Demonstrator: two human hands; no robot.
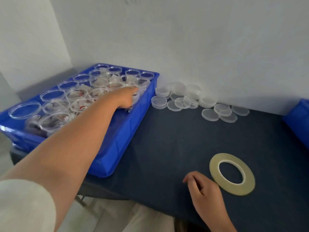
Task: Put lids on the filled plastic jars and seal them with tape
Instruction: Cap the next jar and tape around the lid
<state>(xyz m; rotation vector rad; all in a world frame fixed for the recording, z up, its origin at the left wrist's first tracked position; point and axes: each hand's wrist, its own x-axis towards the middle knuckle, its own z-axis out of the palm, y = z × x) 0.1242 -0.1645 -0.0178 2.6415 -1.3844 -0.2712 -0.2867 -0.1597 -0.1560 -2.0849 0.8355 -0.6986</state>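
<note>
The tray (127, 131) holds the main risk. Its jars (55, 121), open and mostly stuffed with white and red packets, stand rim to rim, so lifting one could probably drag or tip a neighbour and spill packets. The left forearm lies low over the jars along the tray's right side and could knock them on the way out. The left hand (127, 97) is at the tray's far right, over a jar. Blur hides whether its fingers grip it or only touch it.

Right of the tray, by the wall, the lids (192, 99) lie in a loose overlapping heap, and a careless pick may scatter them. The tape (234, 189) lies flat, well right of the tray's near corner, and its clear end may be hard to find.

The table (167, 139) carries the tray. A second bin (299, 121) sits far right of the tray. The right hand (206, 191) rests just beside the tape, loosely curled and holding nothing. Nothing blocks the way from the tray to the lids.
</note>
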